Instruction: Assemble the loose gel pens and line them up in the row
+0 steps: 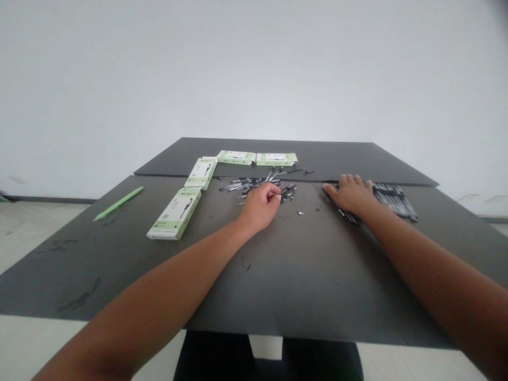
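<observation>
My left hand [261, 208] is closed at the near side of a loose pile of pen parts [244, 183], with its fingertips pinched together; a small pale bit shows at the fingertips, too small to name. My right hand [351, 193] lies flat with its fingers spread on a row of dark pens [392, 198] at the right. Some pens stick out to the right of it, and dark tips show under its near edge. A small metallic piece [300, 212] lies between my two hands.
Two green and white boxes [174, 214] [201, 173] stand in a line left of the pile, and two more [237, 157] [277, 159] lie behind it. A green stick-like object [119, 203] lies at the left of the dark table [278, 286]. A seam crosses the tabletop.
</observation>
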`<state>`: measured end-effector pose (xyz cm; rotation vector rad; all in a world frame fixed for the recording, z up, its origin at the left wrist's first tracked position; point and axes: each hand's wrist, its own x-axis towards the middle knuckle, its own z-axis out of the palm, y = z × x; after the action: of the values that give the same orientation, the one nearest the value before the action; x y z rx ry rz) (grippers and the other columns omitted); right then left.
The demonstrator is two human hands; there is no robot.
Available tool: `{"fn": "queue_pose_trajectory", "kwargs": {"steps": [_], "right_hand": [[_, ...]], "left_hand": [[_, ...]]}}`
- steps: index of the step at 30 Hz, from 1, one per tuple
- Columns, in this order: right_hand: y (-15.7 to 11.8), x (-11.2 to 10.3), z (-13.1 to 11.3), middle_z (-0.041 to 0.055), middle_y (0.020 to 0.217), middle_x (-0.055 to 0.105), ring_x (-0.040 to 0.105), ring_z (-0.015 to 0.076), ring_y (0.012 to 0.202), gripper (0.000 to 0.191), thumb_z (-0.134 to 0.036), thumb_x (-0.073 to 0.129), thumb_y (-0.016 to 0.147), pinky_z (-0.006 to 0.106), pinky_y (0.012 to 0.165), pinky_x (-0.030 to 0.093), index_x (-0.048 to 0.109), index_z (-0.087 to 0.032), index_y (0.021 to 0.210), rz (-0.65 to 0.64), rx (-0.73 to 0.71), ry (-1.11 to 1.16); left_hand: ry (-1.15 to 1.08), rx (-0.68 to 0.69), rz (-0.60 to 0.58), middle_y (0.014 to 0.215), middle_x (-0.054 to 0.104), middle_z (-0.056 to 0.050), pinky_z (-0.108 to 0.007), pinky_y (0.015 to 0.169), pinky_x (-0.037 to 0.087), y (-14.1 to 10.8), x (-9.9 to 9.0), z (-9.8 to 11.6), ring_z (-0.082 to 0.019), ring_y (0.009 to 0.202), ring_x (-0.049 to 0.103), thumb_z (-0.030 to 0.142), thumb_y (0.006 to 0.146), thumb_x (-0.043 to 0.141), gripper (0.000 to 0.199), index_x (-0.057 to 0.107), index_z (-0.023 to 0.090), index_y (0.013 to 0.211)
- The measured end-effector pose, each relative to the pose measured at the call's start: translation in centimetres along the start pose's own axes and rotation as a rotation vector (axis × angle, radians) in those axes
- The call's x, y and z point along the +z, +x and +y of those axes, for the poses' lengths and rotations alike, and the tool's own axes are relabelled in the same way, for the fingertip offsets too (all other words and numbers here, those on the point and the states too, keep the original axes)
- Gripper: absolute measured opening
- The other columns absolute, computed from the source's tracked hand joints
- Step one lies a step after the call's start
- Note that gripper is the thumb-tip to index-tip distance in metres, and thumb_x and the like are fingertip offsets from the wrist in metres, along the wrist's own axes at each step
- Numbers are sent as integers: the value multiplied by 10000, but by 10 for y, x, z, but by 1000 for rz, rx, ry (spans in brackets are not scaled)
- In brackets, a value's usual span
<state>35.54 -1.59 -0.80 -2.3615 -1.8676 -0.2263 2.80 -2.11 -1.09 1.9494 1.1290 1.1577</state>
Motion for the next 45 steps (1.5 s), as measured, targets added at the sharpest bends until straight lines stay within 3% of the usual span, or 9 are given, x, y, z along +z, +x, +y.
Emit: {"fn": "queue_pose_trajectory", "kwargs": {"steps": [5,9,14,22,27,30,33,36,45], "right_hand": [[-12,-32,-31,324,1376,723,596,467,1423,564,-475,400,1109,633,1209,419,726,-49,1284,116,-177,37],[-30,-50,-62,224,1251,812,756,360,1193,420,-307,468,1056,452,1073,542,786,-119,1255,133,-205,338],[-55,-35,-80,136,1075,853,783,279,987,362,-215,513,965,389,968,571,831,-158,1128,153,-142,688],[-54,-8,-79,58,866,830,719,218,744,289,-181,546,892,337,821,563,820,-190,986,7,-159,832],[-51,-7,-75,44,836,827,691,196,676,290,-174,549,879,307,738,539,812,-187,998,-23,-170,896],[-51,-9,-74,45,836,826,701,201,714,284,-172,549,879,308,760,536,816,-183,977,-16,-178,887],[-52,-11,-75,47,848,828,693,197,711,287,-174,547,883,312,775,537,818,-176,978,-24,-176,881],[-52,-13,-76,50,863,831,685,193,709,285,-171,550,874,315,782,537,815,-171,979,-33,-178,874],[-51,-10,-78,35,825,812,677,191,705,249,-167,575,852,302,753,533,809,-188,935,-29,-225,852]], "left_hand": [[-8,-1,11,908,805,-22,-325,780,554,1,1,-3,-182,810,741,203,947,676,117,748,211,1040],[-12,-4,30,915,802,-25,-317,776,546,3,-1,-2,-183,835,739,201,936,681,117,748,210,1032],[-29,10,91,886,789,-23,-304,749,526,6,-9,2,-172,802,716,237,926,685,113,748,203,1014],[-13,-78,159,662,696,19,-286,619,469,11,-19,6,-157,617,635,355,951,660,177,741,216,877],[96,-73,294,742,743,-3,-297,689,512,22,-25,10,-168,696,666,277,921,635,139,746,211,870],[175,-37,304,914,795,-33,-326,810,560,28,-30,5,-183,810,699,246,893,663,134,779,204,944],[316,72,245,1104,792,-76,-383,956,568,31,-35,-6,-218,958,709,202,854,700,170,802,197,989],[416,167,127,1120,804,-80,-448,1131,505,30,-38,-14,-264,1152,699,164,868,681,164,808,210,962],[553,152,-55,1108,819,-93,-487,1109,475,24,-33,-15,-310,1149,663,282,904,732,238,840,218,1107]]}}
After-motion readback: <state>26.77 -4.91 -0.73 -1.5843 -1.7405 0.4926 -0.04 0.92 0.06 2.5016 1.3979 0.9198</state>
